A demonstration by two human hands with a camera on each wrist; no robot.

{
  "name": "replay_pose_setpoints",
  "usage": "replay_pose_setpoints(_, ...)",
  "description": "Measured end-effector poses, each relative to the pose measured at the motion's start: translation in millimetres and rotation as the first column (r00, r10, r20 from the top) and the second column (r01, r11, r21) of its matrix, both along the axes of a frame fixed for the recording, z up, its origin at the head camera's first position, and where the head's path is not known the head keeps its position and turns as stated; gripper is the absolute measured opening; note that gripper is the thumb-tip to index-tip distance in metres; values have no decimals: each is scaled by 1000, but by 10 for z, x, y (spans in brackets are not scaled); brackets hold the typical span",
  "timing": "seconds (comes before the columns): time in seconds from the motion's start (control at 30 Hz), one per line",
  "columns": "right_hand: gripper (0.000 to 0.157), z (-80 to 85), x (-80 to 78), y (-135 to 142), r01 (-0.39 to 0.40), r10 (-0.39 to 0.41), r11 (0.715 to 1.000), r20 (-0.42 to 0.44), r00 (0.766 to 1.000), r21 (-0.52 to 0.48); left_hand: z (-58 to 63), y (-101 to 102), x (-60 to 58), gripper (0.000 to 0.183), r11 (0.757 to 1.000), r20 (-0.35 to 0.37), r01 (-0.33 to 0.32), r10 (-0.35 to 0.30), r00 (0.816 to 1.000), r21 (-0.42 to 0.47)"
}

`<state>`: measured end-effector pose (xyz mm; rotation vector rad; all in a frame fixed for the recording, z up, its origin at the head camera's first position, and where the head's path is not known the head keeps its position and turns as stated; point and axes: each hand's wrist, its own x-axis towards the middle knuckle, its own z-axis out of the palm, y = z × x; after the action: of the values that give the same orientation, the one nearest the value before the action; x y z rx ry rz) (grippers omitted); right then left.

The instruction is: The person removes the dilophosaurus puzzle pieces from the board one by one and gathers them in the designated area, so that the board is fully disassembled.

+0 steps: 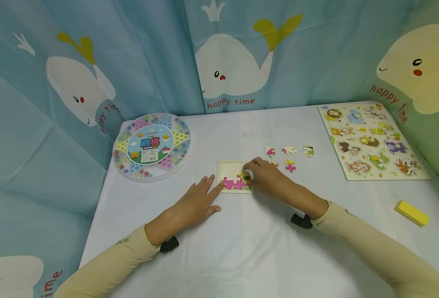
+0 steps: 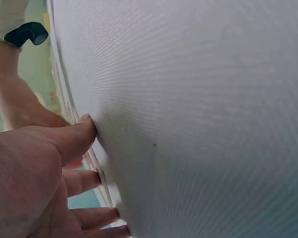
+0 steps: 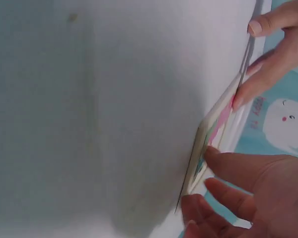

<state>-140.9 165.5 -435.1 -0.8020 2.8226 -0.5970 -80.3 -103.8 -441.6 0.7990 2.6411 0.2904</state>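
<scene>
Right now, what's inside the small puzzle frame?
Pink pieces lie along the near side of the frame, with yellow showing toward the right; its upper left is bare. The right hand covers part of the right side, hiding whatever lies beneath.

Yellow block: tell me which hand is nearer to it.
Right. The right hand is left of the yellow block, at the right edge of the puzzle tray; the left hand is farther left, at the tray's left.

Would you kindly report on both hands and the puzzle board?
Left hand spread, touching left side of partly filled puzzle board. Right hand curled over its right side, grip unclear. Loose pieces to the right, nothing visibly blocking.
</scene>
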Motion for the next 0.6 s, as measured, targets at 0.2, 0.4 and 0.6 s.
replay_pose_setpoints(0.2,37,-7,31,-31,-81,81,997,-84,993,6,22,1,-1,74,1000,0,-4,4,1000,7)
replay_pose_setpoints(0.4,37,50,1,-36,-104,104,995,-1,995,-4,13,1,-1,74,1000,0,-3,3,1000,3)
replay_pose_setpoints(0.6,38,74,-44,-40,-76,77,997,115,990,-17,16,4,2,74,1000,10,-7,7,1000,6)
